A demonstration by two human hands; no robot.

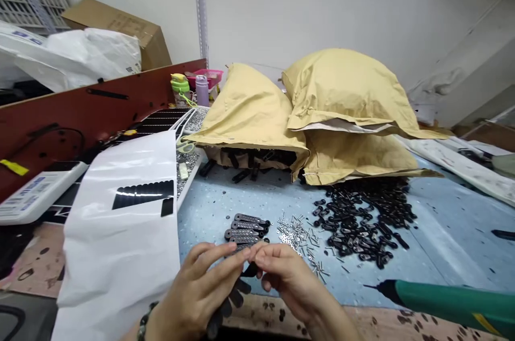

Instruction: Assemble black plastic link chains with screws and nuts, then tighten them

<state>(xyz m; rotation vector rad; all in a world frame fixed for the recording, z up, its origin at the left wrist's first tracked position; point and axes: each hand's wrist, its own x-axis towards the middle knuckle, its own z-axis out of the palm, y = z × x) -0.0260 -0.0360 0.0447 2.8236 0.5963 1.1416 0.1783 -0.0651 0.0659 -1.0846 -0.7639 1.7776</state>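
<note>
1. Black piece (251,270) sits between my hands, just below the meeting fingertips.
2. My right hand (287,271) has thumb and fingers bunched; I can't tell what they grip.
3. My left hand (203,276) reaches across, its hold hidden.
4. Black levers (243,233) lie just beyond, silver pins (298,234) beside them.

Dark bracelet (144,320), apparently beaded, worn on left wrist (161,319); greenish-grey tint seen, finer detail blurred. Left hand (203,284) and right hand (284,268) shown ungloved. Right wrist (316,301) and visible forearm (336,325) likewise bared.
</note>
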